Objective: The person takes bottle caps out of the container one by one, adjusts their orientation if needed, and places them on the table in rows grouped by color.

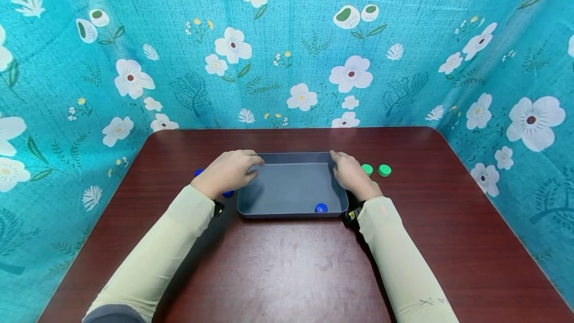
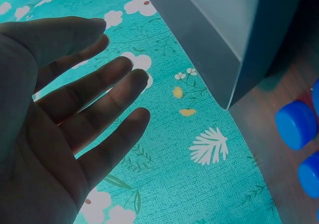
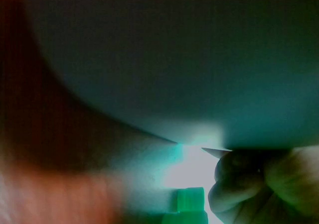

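Observation:
A dark grey rectangular tray (image 1: pixel 289 188) lies on the table, with one blue bottle cap (image 1: pixel 321 208) inside near its front right corner. At the tray's left end hovers my left hand (image 1: pixel 230 171); the left wrist view shows its fingers spread, holding nothing and apart from the tray wall (image 2: pixel 264 50). My right hand (image 1: pixel 353 173) grips the right rim of the tray near the far corner. In the dark right wrist view, the tray's side covers most of the picture and the curled fingers (image 3: pixel 237 184) meet its edge.
Blue caps (image 2: pixel 296 124) lie on the table left of the tray, partly behind the left hand in the head view. Two green caps (image 1: pixel 384 170) sit to the right, beyond the right hand. A flowered turquoise cloth (image 1: pixel 287 64) hangs behind the brown table (image 1: pixel 287 273).

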